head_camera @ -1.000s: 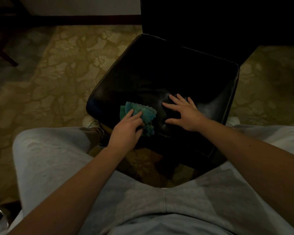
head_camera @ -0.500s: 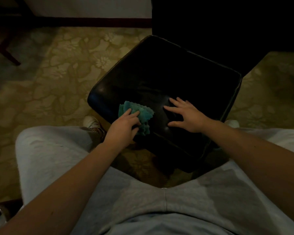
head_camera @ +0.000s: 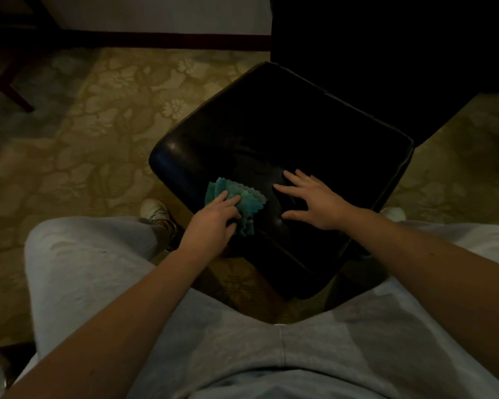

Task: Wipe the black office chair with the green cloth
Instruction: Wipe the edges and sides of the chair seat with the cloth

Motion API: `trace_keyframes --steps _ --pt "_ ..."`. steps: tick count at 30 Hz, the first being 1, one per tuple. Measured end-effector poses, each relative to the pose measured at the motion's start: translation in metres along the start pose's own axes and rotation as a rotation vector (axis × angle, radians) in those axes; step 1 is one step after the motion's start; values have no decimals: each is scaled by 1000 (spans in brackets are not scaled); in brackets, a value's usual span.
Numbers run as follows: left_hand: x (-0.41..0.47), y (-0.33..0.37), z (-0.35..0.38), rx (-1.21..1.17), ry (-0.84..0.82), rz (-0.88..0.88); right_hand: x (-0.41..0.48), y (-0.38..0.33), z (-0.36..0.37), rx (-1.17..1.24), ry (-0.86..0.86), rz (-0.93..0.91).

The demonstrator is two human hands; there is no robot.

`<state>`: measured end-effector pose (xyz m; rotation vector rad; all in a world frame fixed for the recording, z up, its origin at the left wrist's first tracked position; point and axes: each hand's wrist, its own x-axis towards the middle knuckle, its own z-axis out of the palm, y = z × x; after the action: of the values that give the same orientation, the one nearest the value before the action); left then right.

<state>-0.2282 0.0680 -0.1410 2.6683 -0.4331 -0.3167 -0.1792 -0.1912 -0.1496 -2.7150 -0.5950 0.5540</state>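
Cloth (head_camera: 249, 198), bunched in left hand (head_camera: 211, 226), rests on chair (head_camera: 285, 133) beside right hand (head_camera: 320, 203).

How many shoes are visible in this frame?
2. The left shoe sits on the carpet beside the left corner of the chair seat. The right shoe peeks out past the seat's right edge and is mostly hidden.

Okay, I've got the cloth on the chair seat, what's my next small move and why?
Probably slide the cloth away from you across the seat. Your left hand holds it bunched at the near left corner, most of the seat lies beyond it, and your right hand rests flat beside it, likely steadying the chair.
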Motion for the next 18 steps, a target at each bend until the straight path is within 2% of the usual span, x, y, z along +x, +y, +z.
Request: trace_keyframes --steps 4,7,11,18 --pt "-4 12 10 -29 -2 -31 2 -11 5 12 47 42" --pt "-5 14 13 0 -28 36 4 -14 5 -28 51 62" --pt "7 -13 -5 94 -60 132 5 -5 -1 35 -15 13" --pt "4 -17 -5 16 30 68 9 2 5 -49 15 3"
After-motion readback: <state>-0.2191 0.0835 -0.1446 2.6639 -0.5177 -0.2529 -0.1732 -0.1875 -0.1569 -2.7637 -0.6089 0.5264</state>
